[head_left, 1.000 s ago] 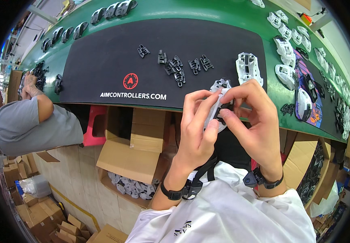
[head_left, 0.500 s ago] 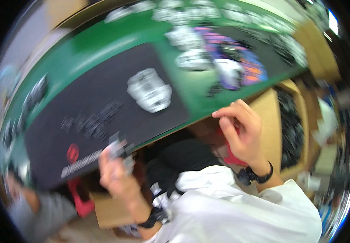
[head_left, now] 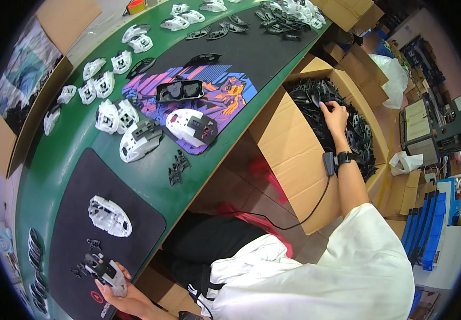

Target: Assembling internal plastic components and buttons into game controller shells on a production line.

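Observation:
My left hand [head_left: 122, 300] is closed around a black-and-white computer mouse shell [head_left: 114, 278], low over the front of a black desk mat. Small black plastic pieces [head_left: 93, 244] lie beside it. Farther along the same mat rests a white mouse shell [head_left: 109, 216], its hollow inside facing up. On the right, my right hand [head_left: 336, 116] is inside a cardboard box [head_left: 289, 154] heaped with black plastic parts [head_left: 356, 125]. Its fingers are bent together at the end of a dark, rounded black plastic part [head_left: 316, 97]; the fingertips are partly hidden.
Several white shells [head_left: 103, 84] stand along the green table [head_left: 75, 152]. A colourful mat [head_left: 230, 98] carries a black tray [head_left: 179, 91] and another white shell [head_left: 192, 128]. Black curved parts [head_left: 35, 250] line the left edge. A cable [head_left: 300, 226] hangs from my right wrist.
My view has swung to the right. My right hand has gone from beside the table edge into the box of black parts. My left hand still holds the mouse shell.

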{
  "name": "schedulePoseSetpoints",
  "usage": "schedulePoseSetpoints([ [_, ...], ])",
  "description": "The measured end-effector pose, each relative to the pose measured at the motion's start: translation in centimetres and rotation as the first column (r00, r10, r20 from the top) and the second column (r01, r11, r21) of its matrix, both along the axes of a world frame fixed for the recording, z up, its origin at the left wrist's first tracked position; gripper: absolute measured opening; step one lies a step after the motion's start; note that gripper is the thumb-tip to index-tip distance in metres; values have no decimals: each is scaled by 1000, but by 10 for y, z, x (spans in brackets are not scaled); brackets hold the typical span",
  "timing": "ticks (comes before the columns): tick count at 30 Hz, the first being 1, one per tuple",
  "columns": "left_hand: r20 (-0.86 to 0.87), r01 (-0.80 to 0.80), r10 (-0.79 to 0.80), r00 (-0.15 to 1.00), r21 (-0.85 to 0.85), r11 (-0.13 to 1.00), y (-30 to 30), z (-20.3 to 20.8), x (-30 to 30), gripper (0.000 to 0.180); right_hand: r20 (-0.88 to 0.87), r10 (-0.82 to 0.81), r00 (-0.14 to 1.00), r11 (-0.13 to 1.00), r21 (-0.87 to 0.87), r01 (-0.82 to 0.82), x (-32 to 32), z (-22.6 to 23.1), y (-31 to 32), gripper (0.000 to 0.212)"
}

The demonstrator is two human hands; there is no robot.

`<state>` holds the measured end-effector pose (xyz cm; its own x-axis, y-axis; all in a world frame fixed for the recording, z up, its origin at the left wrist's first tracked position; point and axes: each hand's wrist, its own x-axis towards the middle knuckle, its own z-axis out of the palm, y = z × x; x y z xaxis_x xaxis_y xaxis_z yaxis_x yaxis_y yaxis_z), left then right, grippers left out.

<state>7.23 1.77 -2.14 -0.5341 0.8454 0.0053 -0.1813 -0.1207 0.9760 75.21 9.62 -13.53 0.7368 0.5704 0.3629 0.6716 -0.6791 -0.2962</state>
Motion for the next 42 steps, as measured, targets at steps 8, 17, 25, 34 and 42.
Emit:
schedulePoseSetpoints([
  [8,-38,61,-63,997,-63,996,9,-8,8,48,-209,-179,961,983,-74,167,-26,30,27,47],
  [17,217,198,-209,954,71,978,8,-16,7,57,-242,21,970,992,126,10,-4,30,-12,32],
  [25,122,266,-276,953,95,959,-9,-23,-6,68,-53,154,987,988,-7,-155,-12,10,51,37],
  [34,408,349,-405,818,207,914,-14,-21,16,63,-438,460,772,816,552,-173,129,32,-22,41],
  [42,418,285,-317,852,138,948,-32,-24,-5,64,-799,572,-184,600,561,-570,-401,142,-44,28],
])
